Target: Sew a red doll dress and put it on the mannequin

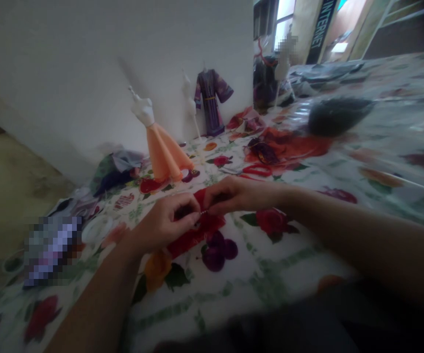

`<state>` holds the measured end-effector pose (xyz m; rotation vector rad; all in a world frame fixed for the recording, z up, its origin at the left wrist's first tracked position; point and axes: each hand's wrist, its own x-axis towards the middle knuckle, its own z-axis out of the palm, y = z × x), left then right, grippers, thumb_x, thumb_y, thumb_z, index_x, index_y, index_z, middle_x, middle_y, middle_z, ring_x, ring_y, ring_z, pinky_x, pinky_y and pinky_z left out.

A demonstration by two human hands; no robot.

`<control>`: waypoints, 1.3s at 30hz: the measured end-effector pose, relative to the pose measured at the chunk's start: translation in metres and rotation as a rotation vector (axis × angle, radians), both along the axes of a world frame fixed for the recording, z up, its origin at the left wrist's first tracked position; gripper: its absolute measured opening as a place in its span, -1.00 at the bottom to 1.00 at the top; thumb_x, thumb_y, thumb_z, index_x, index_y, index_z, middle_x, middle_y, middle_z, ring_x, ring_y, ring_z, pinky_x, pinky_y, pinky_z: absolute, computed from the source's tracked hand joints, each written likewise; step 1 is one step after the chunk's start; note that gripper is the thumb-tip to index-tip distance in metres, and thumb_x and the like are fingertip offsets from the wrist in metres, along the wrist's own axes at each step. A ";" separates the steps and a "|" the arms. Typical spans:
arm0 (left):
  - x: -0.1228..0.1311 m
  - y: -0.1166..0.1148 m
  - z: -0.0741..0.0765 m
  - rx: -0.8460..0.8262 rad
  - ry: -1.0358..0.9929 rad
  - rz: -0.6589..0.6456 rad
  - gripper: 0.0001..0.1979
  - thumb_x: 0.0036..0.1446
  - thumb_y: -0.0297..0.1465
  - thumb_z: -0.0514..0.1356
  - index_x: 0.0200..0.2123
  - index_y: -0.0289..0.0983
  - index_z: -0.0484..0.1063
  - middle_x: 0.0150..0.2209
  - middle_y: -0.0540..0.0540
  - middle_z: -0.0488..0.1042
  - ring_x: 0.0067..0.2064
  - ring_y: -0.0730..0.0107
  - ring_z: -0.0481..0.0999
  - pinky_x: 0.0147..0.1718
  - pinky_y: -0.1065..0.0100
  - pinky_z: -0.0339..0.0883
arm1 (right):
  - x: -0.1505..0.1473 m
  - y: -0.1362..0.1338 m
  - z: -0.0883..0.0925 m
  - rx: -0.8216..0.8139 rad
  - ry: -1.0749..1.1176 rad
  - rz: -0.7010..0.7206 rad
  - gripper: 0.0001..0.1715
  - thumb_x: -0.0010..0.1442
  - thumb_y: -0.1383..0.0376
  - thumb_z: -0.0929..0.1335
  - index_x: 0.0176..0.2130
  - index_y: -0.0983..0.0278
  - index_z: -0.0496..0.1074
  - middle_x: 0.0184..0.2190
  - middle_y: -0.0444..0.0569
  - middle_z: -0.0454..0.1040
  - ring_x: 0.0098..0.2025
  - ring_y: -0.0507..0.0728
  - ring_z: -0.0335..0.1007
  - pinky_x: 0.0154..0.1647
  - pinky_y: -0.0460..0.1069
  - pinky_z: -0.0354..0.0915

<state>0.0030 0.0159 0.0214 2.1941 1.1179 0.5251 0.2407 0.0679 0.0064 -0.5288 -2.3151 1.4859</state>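
My left hand (171,218) is closed in a pinch, thumb against the curled fingers. Opposite it, my right hand (228,195) also pinches, its fingertips close to the left ones. A short strand of tiny pale beads (204,212) shows between the two sets of fingertips; its ends are hidden in the fingers. Under both hands lies a flat red piece (186,240) that looks like cloth or a packet, partly covered by them. Beyond the hands stands a small white dress form (144,112) wearing a peach skirt (163,154).
Red-handled scissors (256,170) lie beyond my right hand, near orange-red fabric (296,146). A doll-size purple robe (210,100) and a bare white form (189,103) stand by the wall. Folded fabrics (116,171) lie left. A dark bundle in clear plastic (338,115) sits right on the flowered tablecloth (234,294).
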 end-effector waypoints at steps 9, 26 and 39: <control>0.001 -0.002 0.002 -0.020 0.004 0.043 -0.82 0.30 -0.28 0.17 -0.29 -0.26 0.46 -0.40 0.02 0.40 -0.41 0.46 0.34 -0.43 0.41 0.21 | 0.001 0.000 0.001 0.081 0.008 -0.048 -0.84 0.26 0.30 0.39 -0.24 0.38 0.50 -0.47 -0.17 0.39 -0.42 -0.05 0.24 -0.40 -0.13 0.18; 0.004 0.000 -0.005 -0.001 -0.041 0.051 -0.83 0.31 -0.32 0.16 -0.32 -0.25 0.44 -0.41 0.05 0.41 -0.39 0.48 0.35 -0.39 0.41 0.22 | 0.000 0.004 -0.003 0.065 -0.018 -0.066 -0.69 0.22 0.17 0.44 -0.16 0.37 0.56 -0.40 -0.10 0.50 -0.40 -0.01 0.32 -0.38 -0.09 0.24; 0.010 -0.002 -0.008 0.153 0.037 0.121 -0.83 0.35 -0.32 0.10 -0.19 -0.21 0.46 -0.40 0.02 0.48 -0.37 0.41 0.45 -0.33 0.36 0.30 | -0.001 0.007 -0.009 0.232 0.069 -0.154 -0.76 0.24 0.22 0.39 -0.28 0.37 0.55 -0.44 -0.09 0.49 -0.41 0.00 0.32 -0.36 -0.08 0.24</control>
